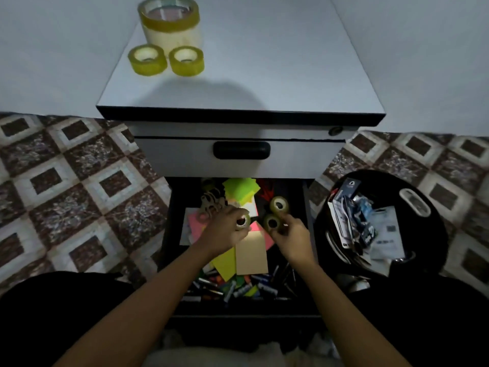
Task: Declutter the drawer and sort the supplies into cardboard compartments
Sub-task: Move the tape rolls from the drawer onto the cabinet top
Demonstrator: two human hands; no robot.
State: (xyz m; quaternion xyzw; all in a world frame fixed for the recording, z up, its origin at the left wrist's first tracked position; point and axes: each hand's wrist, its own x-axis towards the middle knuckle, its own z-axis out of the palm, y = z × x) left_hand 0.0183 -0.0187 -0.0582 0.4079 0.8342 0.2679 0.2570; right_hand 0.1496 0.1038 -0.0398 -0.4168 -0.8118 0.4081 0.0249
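Observation:
The lower drawer (pixel 174 234) of a white cabinet is pulled out and full of coloured paper notes (pixel 239 190), a tan card (pixel 251 255) and pens and markers (pixel 235 287) along its front. My left hand (pixel 225 231) grips a small tape roll (pixel 243 221) over the drawer's middle. My right hand (pixel 291 234) pinches a second small tape roll (pixel 272 223). A third roll (pixel 279 205) lies just behind it in the drawer.
On the cabinet top (pixel 264 62) stand a large stack of tape rolls (pixel 169 19) and two small yellow rolls (pixel 148 59) (pixel 186 60). The upper drawer (pixel 242 152) is shut. A black bin (pixel 423 234) with paper and packaging waste stands right of the drawer on a patterned floor.

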